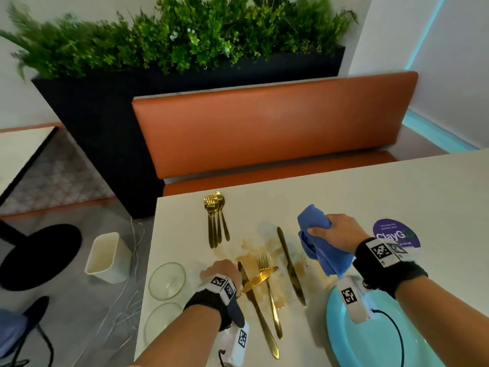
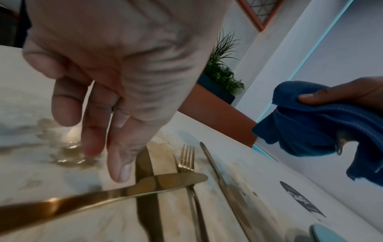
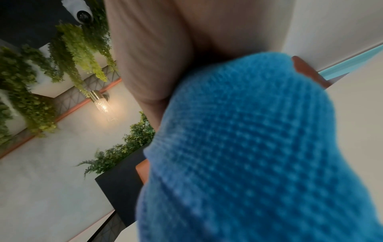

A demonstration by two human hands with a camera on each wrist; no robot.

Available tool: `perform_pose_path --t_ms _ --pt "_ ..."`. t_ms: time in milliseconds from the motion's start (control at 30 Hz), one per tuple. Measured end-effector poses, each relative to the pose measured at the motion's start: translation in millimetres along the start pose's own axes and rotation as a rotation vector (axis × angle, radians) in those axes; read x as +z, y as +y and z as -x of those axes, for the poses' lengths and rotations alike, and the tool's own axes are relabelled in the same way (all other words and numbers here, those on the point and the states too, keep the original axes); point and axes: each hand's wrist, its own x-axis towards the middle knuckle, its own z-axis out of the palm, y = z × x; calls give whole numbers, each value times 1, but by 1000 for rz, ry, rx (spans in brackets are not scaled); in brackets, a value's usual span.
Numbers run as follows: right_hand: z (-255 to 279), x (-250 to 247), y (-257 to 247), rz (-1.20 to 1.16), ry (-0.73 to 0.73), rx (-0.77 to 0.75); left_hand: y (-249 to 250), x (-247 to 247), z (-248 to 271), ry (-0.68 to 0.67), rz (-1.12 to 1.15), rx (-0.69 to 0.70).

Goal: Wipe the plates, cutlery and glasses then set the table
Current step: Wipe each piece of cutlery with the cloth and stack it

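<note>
Gold cutlery lies on the white table over a brownish wet stain. One knife lies slanted across a second knife and a fork. A third knife lies to their right. My left hand hovers just left of the slanted knife, fingers relaxed and holding nothing. Over the table's right side, my right hand grips a bunched blue cloth. A light blue plate sits at the front right. Two clear glasses stand at the left edge.
Several gold forks and spoons lie bundled near the table's far edge. A purple round sticker marks the table behind my right wrist. An orange bench and a black planter stand beyond. A white bin and cables are on the floor.
</note>
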Motion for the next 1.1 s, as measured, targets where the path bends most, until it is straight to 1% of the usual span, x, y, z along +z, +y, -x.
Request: perform_pose_path --t_ms 67,167,267,400,733,800,867,933,1033,1100 --pt "-1 -4 -3 -2 -10 -23 -1 4 12 82 12 -15" --pt "-2 -3 -3 9 -31 -44 3 11 27 128 -2 -42" --pt "-3 1 -1 34 -57 -64 8 17 39 125 -19 -36" --pt "-3 9 2 45 -84 -79 7 25 42 169 -81 11" --pt "3 23 12 53 -114 -78 -3 34 29 98 -80 105" --pt "4 26 15 12 -114 -62 -4 35 30 61 -59 107" --pt "5 30 18 -72 -132 -27 -3 34 31 21 22 105" --pt "6 34 21 -192 -149 18 -1 27 32 10 177 109" --pt "10 41 21 -457 -171 126 4 7 38 -2 435 182" --pt "14 48 18 -545 -198 174 9 -8 45 7 568 234"
